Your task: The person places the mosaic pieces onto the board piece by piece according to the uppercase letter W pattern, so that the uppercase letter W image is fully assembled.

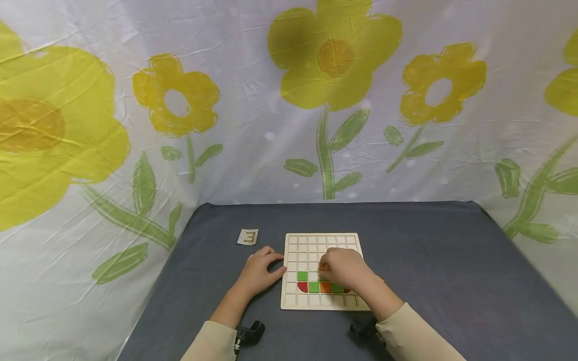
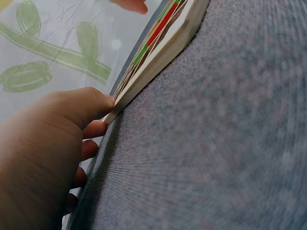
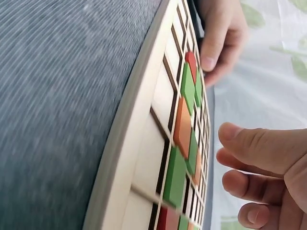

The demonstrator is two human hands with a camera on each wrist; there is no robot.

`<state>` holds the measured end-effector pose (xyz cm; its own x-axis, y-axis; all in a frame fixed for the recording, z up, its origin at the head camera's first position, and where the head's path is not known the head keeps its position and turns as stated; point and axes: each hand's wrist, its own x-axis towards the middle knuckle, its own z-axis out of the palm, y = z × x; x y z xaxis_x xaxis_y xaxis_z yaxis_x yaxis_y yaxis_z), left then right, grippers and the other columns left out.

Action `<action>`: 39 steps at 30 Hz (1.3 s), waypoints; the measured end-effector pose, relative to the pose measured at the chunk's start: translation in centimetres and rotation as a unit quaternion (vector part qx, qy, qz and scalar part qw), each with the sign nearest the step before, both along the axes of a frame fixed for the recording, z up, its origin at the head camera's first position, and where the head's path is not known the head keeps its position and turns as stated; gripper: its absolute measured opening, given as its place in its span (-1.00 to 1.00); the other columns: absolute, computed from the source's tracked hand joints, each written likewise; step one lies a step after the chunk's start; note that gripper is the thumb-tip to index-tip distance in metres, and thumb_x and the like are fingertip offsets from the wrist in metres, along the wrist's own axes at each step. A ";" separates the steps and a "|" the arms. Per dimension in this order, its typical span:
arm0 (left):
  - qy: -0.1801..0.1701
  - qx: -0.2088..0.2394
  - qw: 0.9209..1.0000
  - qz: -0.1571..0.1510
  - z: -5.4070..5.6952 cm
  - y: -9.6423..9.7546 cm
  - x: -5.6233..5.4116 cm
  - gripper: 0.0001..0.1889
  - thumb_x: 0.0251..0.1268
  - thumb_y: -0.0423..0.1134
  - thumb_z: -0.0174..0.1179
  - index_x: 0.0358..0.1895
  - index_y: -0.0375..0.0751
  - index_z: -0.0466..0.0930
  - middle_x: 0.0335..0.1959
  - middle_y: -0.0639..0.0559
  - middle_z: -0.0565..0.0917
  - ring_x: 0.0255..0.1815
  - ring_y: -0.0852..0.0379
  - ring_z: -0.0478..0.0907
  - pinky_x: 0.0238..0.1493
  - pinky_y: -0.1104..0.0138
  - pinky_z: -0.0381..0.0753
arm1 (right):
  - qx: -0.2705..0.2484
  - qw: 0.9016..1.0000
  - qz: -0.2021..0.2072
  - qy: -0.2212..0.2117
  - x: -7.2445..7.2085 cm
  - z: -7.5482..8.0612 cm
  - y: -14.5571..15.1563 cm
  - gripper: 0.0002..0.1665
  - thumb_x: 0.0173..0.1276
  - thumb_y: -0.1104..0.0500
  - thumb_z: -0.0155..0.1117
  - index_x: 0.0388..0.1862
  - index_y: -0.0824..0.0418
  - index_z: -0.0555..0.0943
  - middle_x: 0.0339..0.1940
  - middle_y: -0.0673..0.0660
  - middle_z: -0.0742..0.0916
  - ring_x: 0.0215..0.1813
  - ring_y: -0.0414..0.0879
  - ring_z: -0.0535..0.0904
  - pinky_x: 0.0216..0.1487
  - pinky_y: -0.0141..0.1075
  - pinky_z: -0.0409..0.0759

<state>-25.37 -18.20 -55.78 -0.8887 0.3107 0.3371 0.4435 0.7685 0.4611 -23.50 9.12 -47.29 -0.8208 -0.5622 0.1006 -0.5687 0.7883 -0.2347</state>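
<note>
A wooden grid board [image 1: 293, 300] lies on the dark cloth. Green square tiles [image 1: 313, 287], an orange tile [image 1: 325, 287] and a red rounded tile [image 1: 302, 287] sit in its lower cells. My left hand [image 1: 259, 271] touches the board's left edge with thumb and fingertips, fingers relaxed. Over the middle of the board is my right hand [image 1: 345, 266], hiding some tiles; orange shows beneath its fingers. In the right wrist view that hand [image 3: 268, 172] has loosely bent fingers above the tiles, and I see no piece between them.
A small card [image 1: 248, 236] with a brown pattern on a grid lies beyond the left hand. Dark cloth [image 1: 433, 260] covers the table. A curtain [image 1: 253, 165] with yellow flowers hangs behind and at both sides. An orange bit [image 1: 383, 279] shows beside the right wrist.
</note>
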 end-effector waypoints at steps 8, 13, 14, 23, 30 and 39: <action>-0.002 0.006 1.000 0.002 0.0 -0.1 0.1 -0.71 0.30 -0.07 0.43 0.02 -0.05 0.78 -0.17 0.11 0.57 -0.15 0.10 0.54 0.00 0.07 0.45 | 0.001 0.999 -0.042 -0.019 0.4 0.4 2.2 -0.83 0.27 0.06 0.55 -0.24 0.11 0.81 -0.29 -0.05 0.72 -0.34 -0.18 0.61 -0.33 -0.20 0.60; -0.006 0.006 1.000 -0.001 -0.2 0.0 0.1 -0.71 0.31 -0.06 0.42 0.02 -0.04 0.78 -0.16 0.12 0.56 -0.15 0.11 0.53 0.00 0.07 0.45 | 0.012 0.997 -0.070 -0.028 0.8 0.5 3.8 -0.86 0.28 0.07 0.55 -0.27 0.09 0.79 -0.34 -0.06 0.68 -0.35 -0.18 0.59 -0.29 -0.19 0.60; -0.006 0.005 1.000 -0.001 -0.2 0.0 0.0 -0.71 0.31 -0.05 0.42 0.03 -0.04 0.78 -0.16 0.13 0.56 -0.15 0.12 0.53 0.00 0.07 0.45 | 0.015 0.997 -0.076 -0.031 0.9 0.5 4.1 -0.86 0.27 0.07 0.55 -0.27 0.08 0.79 -0.34 -0.06 0.67 -0.35 -0.18 0.57 -0.29 -0.20 0.58; -0.001 0.004 1.000 0.002 -0.1 -0.1 -0.1 -0.71 0.29 -0.07 0.43 0.02 -0.06 0.79 -0.18 0.11 0.56 -0.19 0.12 0.52 -0.02 0.07 0.45 | 0.011 0.994 -0.101 -0.031 1.0 0.5 7.3 -0.80 0.27 0.11 0.52 -0.19 0.18 0.78 -0.39 -0.04 0.63 -0.40 -0.20 0.47 -0.36 -0.20 0.52; -0.006 0.001 1.000 0.000 0.0 0.0 -0.1 -0.70 0.30 -0.06 0.42 0.03 -0.06 0.79 -0.17 0.10 0.57 -0.19 0.12 0.52 -0.02 0.06 0.46 | 0.028 0.990 -0.127 -0.054 1.5 -0.6 10.2 -0.72 0.15 0.07 0.63 -0.21 0.13 0.76 -0.42 -0.06 0.60 -0.41 -0.20 0.44 -0.33 -0.17 0.52; -0.008 0.006 1.000 0.003 0.1 0.1 0.1 -0.71 0.30 -0.07 0.43 0.02 -0.05 0.79 -0.18 0.12 0.57 -0.19 0.13 0.53 -0.03 0.07 0.46 | 0.048 0.984 -0.146 -0.086 1.5 -1.0 12.2 -0.79 0.12 0.12 0.63 -0.34 0.09 0.73 -0.42 -0.07 0.62 -0.40 -0.15 0.45 -0.34 -0.13 0.51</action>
<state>-25.31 -18.15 -55.68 -0.8963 0.3008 0.3258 0.4306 0.7662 0.4770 -21.97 21.36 -48.28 -0.9494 -0.2993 -0.0952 -0.2724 0.9356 -0.2244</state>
